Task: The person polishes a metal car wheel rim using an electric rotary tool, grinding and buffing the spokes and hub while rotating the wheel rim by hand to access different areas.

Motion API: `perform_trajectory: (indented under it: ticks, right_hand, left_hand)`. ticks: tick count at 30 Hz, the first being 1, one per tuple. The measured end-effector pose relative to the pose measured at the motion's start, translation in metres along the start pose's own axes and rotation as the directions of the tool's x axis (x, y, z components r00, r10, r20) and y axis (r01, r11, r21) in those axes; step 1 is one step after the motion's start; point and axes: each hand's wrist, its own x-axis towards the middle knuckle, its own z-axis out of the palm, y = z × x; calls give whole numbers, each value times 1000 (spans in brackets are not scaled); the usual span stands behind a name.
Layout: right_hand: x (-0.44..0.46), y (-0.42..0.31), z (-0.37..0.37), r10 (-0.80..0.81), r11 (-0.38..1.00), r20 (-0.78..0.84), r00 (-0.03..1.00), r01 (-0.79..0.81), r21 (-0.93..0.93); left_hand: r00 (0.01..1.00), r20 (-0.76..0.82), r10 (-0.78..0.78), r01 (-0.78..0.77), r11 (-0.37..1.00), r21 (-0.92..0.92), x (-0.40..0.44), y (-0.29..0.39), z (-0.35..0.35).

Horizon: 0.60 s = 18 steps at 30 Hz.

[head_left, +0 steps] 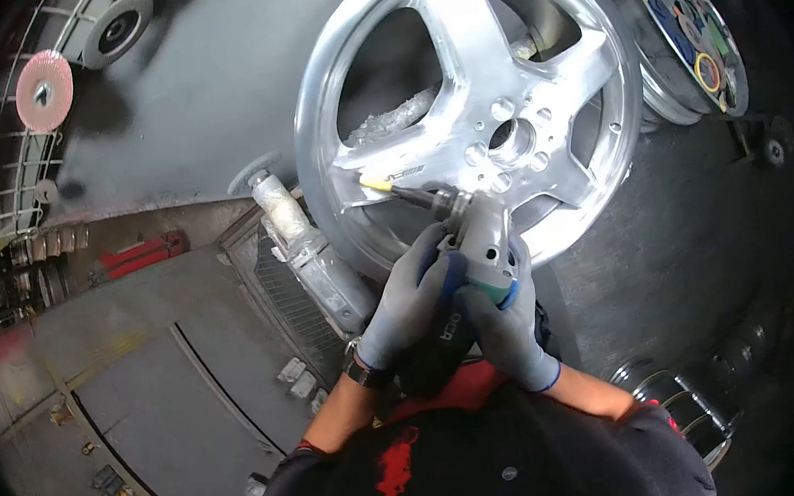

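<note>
Both of my gloved hands are closed around a grinder (485, 244) with a long dark shaft ending in a yellow tip (376, 184). My left hand (412, 299) grips its left side, and my right hand (508, 323) wraps its right side and rear. The tip is at a spoke of the silver alloy wheel rim (484, 58), near a small dark marking; whether it touches the metal I cannot tell. The wheel stands in front of me, its face toward me, with its hub hole and bolt holes showing. My hands partly hide the grinder's body.
Left of the wheel is a grey cylindrical power tool or arm (317, 256) beside a mesh grate (275, 269). A tray of discs and abrasives (693, 28) rests at the upper right. A pink disc (44, 91) hangs on a wire rack. Another rim (684, 402) lies at the lower right.
</note>
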Motion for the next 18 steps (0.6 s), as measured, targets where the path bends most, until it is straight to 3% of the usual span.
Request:
perform_trajectory:
  ticks: [2, 4, 7, 12, 14, 16, 18]
  right_hand:
    - [3, -1, -4, 15, 1000, 87, 996, -15, 7]
    - [2, -3, -6, 6, 1000, 60, 998, -6, 7]
    - [0, 3, -19, -13, 986, -82, 997, 27, 166]
    - [-2, 22, -51, -18, 993, -198, 980, 41, 110]
    - [-2, 30, -56, 9, 979, -212, 977, 35, 200]
    - [-1, 34, -56, 0, 994, -186, 983, 20, 104]
    - [1, 37, -52, 113, 936, -92, 989, -74, 345]
  left_hand:
    - [992, -114, -61, 71, 994, 84, 1, 7, 6]
    - [996, -72, -45, 55, 989, 141, 5, 9, 11]
    - [1000, 17, -19, 16, 989, 148, 19, 2, 23]
    - [986, 162, -49, 18, 981, 191, 42, 2, 44]
    - [987, 150, -58, 26, 978, 205, 45, -7, 45]
    - [988, 129, -82, 47, 967, 250, 43, -5, 45]
    - [995, 61, -77, 54, 947, 316, 38, -10, 40]
